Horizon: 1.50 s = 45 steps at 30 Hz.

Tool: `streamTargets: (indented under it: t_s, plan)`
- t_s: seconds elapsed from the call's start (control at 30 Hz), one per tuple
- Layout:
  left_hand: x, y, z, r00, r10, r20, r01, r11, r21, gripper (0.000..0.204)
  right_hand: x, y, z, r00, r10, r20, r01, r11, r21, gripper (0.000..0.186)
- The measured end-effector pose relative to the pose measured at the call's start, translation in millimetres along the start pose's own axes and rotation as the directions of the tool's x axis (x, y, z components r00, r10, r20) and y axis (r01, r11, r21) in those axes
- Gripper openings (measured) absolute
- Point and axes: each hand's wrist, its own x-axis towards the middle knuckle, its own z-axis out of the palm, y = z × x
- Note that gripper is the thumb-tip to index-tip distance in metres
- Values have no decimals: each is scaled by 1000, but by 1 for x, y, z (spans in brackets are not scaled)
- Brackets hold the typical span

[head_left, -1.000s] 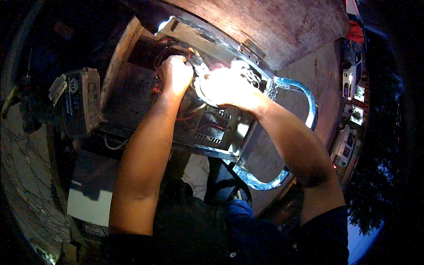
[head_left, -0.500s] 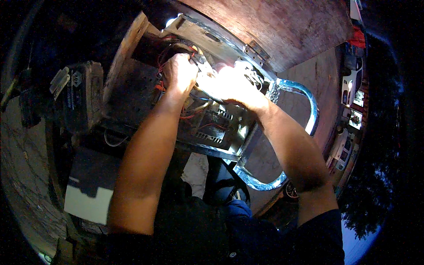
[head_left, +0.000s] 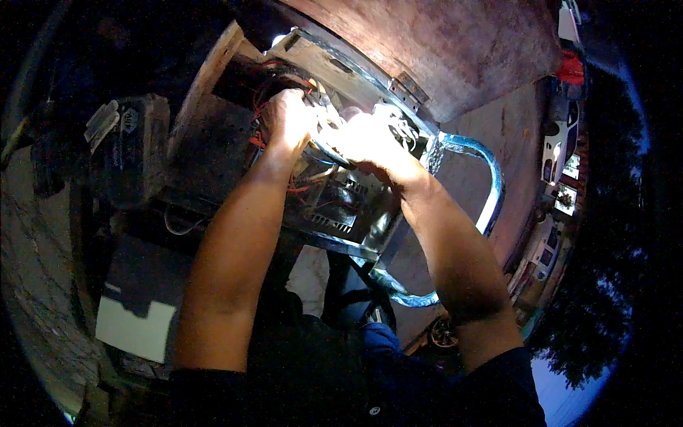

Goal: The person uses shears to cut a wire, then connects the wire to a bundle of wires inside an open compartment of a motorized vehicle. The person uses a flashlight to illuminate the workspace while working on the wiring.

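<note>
Both hands are inside an open metal box (head_left: 384, 245) full of loose wiring. My left hand (head_left: 288, 117) is closed, with its fingers curled down into a bundle of wires (head_left: 321, 96). Red and orange wires (head_left: 306, 188) hang beside and below it. Close to its right, my right hand (head_left: 373, 146) is bent inward and closed; strong glare washes out its fingertips and what they hold. Pale wires (head_left: 405, 132) loop behind its knuckles. A dark cable (head_left: 324, 153) runs between the two hands. Under the right wrist lies a slotted metal unit (head_left: 338, 206).
A dark battery-like case (head_left: 131, 153) stands left of the box. A raised wooden panel (head_left: 455, 50) hinges along the far edge. The bent metal tube (head_left: 494, 185) loops out at right. A pale panel (head_left: 135, 327) is at lower left; parked vehicles (head_left: 555, 149) line the far right.
The view has shifted a little, so the box and tube appear slightly farther left. Both hands stay at the wiring; the right hand and forearm appear slightly farther left too.
</note>
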Motion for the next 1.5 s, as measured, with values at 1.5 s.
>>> streamTargets:
  t_s: [1.5]
  plan:
    - [-11,28,-23,995,-76,67,74,997,37,28,8,-24,9,739,658,144,-648,636,419,35]
